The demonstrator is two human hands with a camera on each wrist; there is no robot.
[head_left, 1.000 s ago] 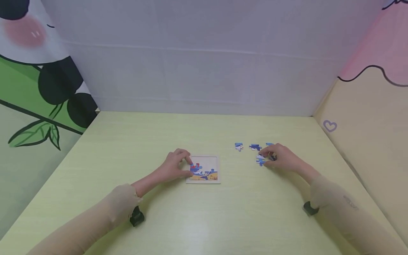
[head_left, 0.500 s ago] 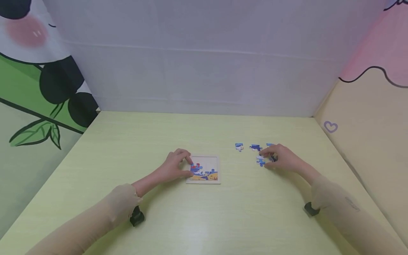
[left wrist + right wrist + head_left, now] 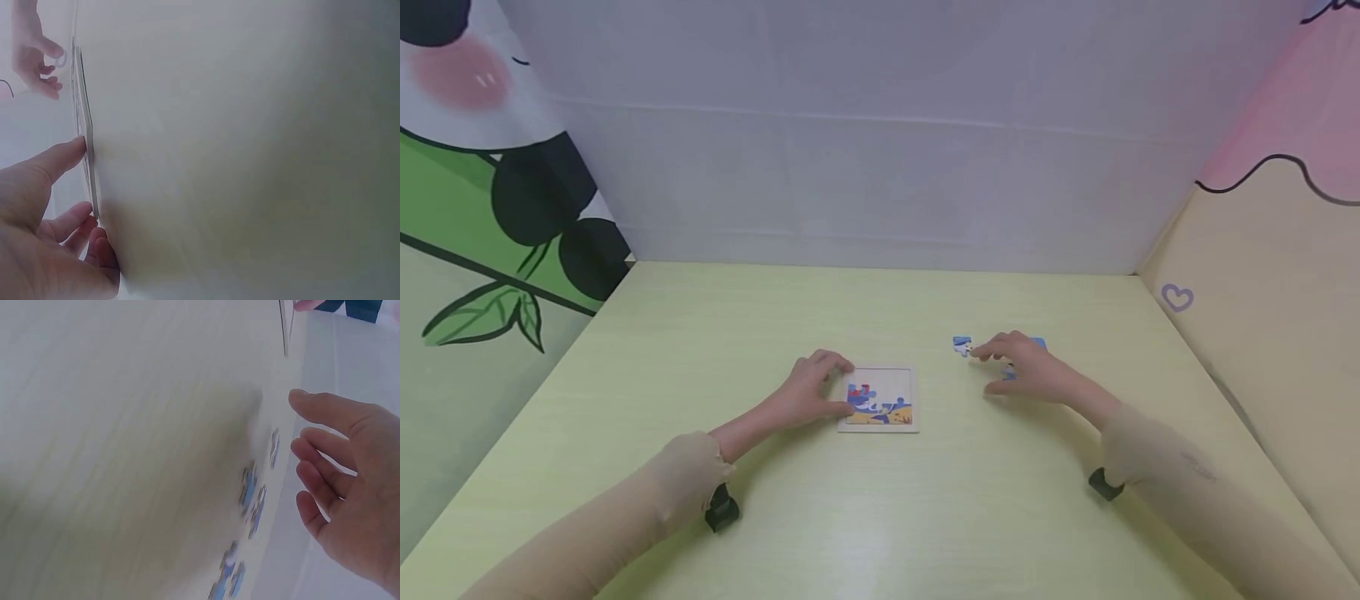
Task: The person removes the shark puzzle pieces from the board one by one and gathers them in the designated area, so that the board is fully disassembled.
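A square puzzle board (image 3: 880, 428) lies flat on the table, its lower part and left side filled with blue, yellow and red picture pieces. My left hand (image 3: 808, 390) holds the board by its left side, thumb low on the rim and index finger by the far corner; the left wrist view shows the thumb (image 3: 69, 156) against its edge. Over the loose pieces on the right hovers my right hand (image 3: 1037, 367), fingers apart and holding nothing. Its fingertips are close to a blue-and-white puzzle piece (image 3: 962, 345). Other pieces are partly hidden beneath this hand.
Several loose pieces (image 3: 249, 487) lie in a loose group in the right wrist view. A pale wall (image 3: 880, 192) closes off the table's (image 3: 775, 308) far edge. Painted panels stand at both sides.
My right hand has moved left from the rightmost pieces towards the leftmost loose one, its fingers spreading. The left index finger has shifted up to the board's far corner.
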